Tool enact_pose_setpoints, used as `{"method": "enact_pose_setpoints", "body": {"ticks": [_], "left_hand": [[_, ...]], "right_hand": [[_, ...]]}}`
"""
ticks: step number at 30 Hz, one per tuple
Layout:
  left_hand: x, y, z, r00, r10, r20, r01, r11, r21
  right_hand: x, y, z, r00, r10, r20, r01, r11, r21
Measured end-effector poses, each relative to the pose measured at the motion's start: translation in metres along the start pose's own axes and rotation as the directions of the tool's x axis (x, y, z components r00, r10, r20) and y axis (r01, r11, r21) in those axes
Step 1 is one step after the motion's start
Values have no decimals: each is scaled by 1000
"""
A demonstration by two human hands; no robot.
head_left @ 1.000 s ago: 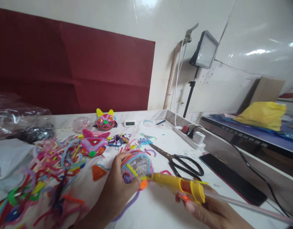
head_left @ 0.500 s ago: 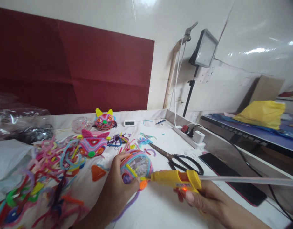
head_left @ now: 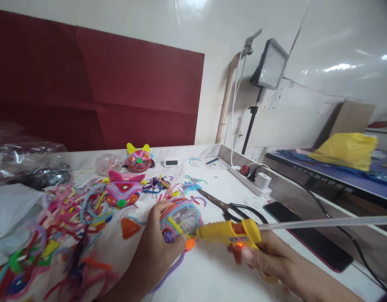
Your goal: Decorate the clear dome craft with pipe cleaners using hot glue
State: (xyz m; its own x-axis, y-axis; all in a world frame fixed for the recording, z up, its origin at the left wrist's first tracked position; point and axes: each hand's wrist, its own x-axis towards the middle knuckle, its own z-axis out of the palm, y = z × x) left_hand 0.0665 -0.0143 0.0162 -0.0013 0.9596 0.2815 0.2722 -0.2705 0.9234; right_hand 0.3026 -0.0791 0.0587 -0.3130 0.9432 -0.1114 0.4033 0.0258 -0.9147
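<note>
L hand point(head_left: 155, 247) fingers curled round pipe-cleaner ball point(head_left: 180, 218), R hand point(head_left: 269, 260) gripping yellow glue gun point(head_left: 229, 233), nozzle touching ball at its 5 o'clock, scissors point(head_left: 234, 209) at gun's 12 o'clock, near.

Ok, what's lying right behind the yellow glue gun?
Black-handled scissors lie on the table, blades pointing away. The glue gun in the right hand hides their lower handle loops.

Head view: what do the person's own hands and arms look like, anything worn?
The left hand and right hand are bare: no gloves, rings or wristwear visible. The left forearm and right forearm are uncovered to the frame edge, no sleeve showing.
</note>
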Motion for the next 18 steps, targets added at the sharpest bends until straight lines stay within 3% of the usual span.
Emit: {"method": "enact_pose_setpoints", "body": {"ticks": [18], "left_hand": [[0, -1, -1, 1000, 17, 0, -17, 999, 43]], "right_hand": [[-4, 6, -3, 999, -15, -42, 14, 1000, -14]]}}
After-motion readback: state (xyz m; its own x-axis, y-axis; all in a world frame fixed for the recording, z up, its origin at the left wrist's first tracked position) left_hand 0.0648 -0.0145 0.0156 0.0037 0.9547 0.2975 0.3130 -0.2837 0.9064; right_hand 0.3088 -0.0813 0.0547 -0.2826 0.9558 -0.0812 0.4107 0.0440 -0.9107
